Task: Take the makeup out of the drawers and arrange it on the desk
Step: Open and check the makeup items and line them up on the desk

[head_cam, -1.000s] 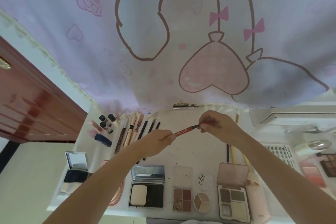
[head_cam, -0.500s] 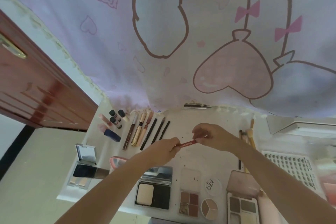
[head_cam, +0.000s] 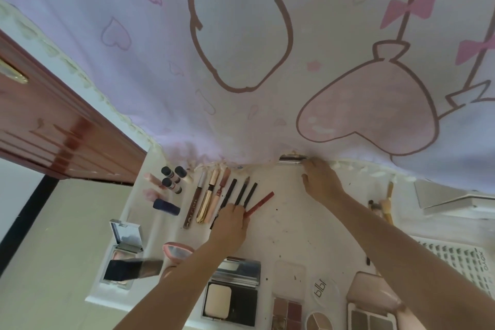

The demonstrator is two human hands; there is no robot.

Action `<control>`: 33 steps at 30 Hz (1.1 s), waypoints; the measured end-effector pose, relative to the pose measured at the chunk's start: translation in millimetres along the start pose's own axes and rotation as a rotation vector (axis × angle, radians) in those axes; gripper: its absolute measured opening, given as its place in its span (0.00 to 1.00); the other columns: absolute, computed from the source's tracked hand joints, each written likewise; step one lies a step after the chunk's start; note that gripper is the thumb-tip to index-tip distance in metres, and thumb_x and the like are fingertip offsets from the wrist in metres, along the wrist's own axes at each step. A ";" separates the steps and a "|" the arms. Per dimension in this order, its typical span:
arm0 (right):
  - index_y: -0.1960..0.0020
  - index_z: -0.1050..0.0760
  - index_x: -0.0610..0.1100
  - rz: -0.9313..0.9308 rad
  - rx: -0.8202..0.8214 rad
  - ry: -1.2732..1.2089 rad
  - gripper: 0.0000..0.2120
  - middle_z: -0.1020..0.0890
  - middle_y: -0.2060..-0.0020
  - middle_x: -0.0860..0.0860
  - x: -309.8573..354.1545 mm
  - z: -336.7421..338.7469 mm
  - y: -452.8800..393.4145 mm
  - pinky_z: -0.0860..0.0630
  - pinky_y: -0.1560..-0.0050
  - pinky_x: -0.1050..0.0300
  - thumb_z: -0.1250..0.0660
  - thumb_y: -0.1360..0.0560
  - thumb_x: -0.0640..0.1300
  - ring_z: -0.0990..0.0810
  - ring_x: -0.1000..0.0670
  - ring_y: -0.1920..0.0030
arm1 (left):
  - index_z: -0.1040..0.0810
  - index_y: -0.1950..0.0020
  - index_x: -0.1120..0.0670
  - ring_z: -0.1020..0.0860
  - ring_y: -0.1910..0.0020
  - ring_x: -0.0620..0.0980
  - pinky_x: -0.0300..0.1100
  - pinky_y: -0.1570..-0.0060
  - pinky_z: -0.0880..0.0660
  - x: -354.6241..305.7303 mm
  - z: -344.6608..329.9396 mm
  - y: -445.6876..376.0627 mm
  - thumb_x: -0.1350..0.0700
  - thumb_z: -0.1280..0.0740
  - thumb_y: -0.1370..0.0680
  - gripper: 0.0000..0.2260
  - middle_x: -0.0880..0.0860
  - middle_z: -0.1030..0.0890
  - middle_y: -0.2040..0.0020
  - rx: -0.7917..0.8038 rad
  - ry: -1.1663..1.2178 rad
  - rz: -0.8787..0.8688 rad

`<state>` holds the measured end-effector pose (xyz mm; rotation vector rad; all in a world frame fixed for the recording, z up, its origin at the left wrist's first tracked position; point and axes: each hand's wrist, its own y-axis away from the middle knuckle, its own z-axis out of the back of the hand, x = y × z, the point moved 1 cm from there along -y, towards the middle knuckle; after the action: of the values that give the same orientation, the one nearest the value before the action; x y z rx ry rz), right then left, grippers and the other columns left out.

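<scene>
**Left grip on red pencil, right grip at back edge**

Left hand pinches the near end of the red pencil, which lies flat on the table, just right of the three black pencils and roughly parallel to them. Right hand reaches to the table's back edge, fingertips touching a silver tube under the curtain; fingers extended, not wrapped round it. Lip glosses lie left of the pencils. Open compacts and palettes line the near edge.
</scene>
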<state>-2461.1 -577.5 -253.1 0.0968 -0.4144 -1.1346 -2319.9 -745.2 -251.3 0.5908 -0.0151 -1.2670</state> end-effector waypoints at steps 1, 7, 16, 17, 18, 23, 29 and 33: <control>0.30 0.39 0.40 -0.005 -0.020 0.040 0.20 0.33 0.33 0.44 0.9 -1.3 -3.3 0.33 0.37 0.52 0.45 0.22 0.40 0.35 0.44 0.33 | 0.31 0.38 0.59 0.27 0.44 0.50 0.35 0.46 0.32 0.0 -1.4 -1.0 0.53 0.47 0.19 0.14 0.55 0.27 0.41 0.015 -0.004 -0.005; 0.37 0.31 0.39 -0.040 0.006 0.203 0.16 0.31 0.37 0.43 6.7 -6.7 -14.2 0.33 0.40 0.53 0.43 0.24 0.37 0.35 0.43 0.35 | 0.29 0.39 0.58 0.23 0.45 0.52 0.42 0.48 0.26 -3.1 -1.2 -8.4 0.51 0.48 0.18 0.15 0.55 0.23 0.43 0.134 -0.217 -0.008; 0.42 0.32 0.38 0.003 0.083 0.025 0.11 0.25 0.46 0.43 -8.3 -8.3 16.0 0.32 0.53 0.55 0.47 0.20 0.42 0.26 0.44 0.46 | 0.25 0.45 0.59 0.22 0.48 0.52 0.41 0.55 0.27 -7.0 -1.5 -12.8 0.47 0.51 0.18 0.20 0.54 0.21 0.50 0.192 -0.344 0.041; 0.43 0.32 0.37 0.006 0.100 -0.031 0.12 0.24 0.49 0.43 -10.3 -7.7 23.1 0.33 0.57 0.56 0.48 0.20 0.42 0.25 0.44 0.50 | 0.26 0.44 0.58 0.22 0.48 0.51 0.40 0.55 0.28 -9.0 -0.2 -11.1 0.47 0.50 0.19 0.19 0.54 0.22 0.50 0.156 -0.328 0.031; 0.44 0.31 0.37 0.012 0.114 -0.076 0.12 0.25 0.53 0.44 -11.6 -6.7 30.5 0.34 0.61 0.58 0.47 0.20 0.43 0.26 0.45 0.55 | 0.28 0.42 0.58 0.23 0.46 0.51 0.39 0.54 0.28 -11.7 1.4 -9.6 0.46 0.50 0.19 0.19 0.54 0.23 0.48 0.095 -0.296 0.002; 0.50 0.31 0.42 0.070 0.211 -0.277 0.07 0.32 0.68 0.54 -7.6 12.8 67.6 0.36 0.67 0.60 0.46 0.20 0.43 0.31 0.52 0.67 | 0.35 0.34 0.57 0.26 0.39 0.53 0.42 0.41 0.28 -42.9 6.8 -4.5 0.48 0.41 0.22 0.19 0.56 0.26 0.38 -0.300 -0.196 -0.354; 0.62 0.37 0.48 0.010 -0.038 -0.602 0.11 0.33 0.73 0.52 8.8 46.5 96.3 0.34 0.71 0.68 0.45 0.21 0.42 0.36 0.55 0.73 | 0.32 0.59 0.52 0.30 0.80 0.41 0.29 0.82 0.40 -77.9 8.0 9.9 0.51 0.45 0.28 0.06 0.46 0.26 0.75 -0.346 -0.182 -0.590; 0.57 0.36 0.44 -0.037 -0.165 -0.722 0.06 0.35 0.74 0.51 9.9 57.6 102.5 0.36 0.75 0.67 0.45 0.21 0.39 0.35 0.55 0.77 | 0.28 0.62 0.57 0.36 0.84 0.45 0.31 0.83 0.57 -88.9 17.7 22.9 0.51 0.45 0.24 0.13 0.49 0.28 0.78 -0.272 -0.077 -0.549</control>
<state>-2390.8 -535.0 -168.5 -0.4655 -0.9559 -1.2153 -2333.8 -668.8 -199.3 0.3151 0.2680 -1.7881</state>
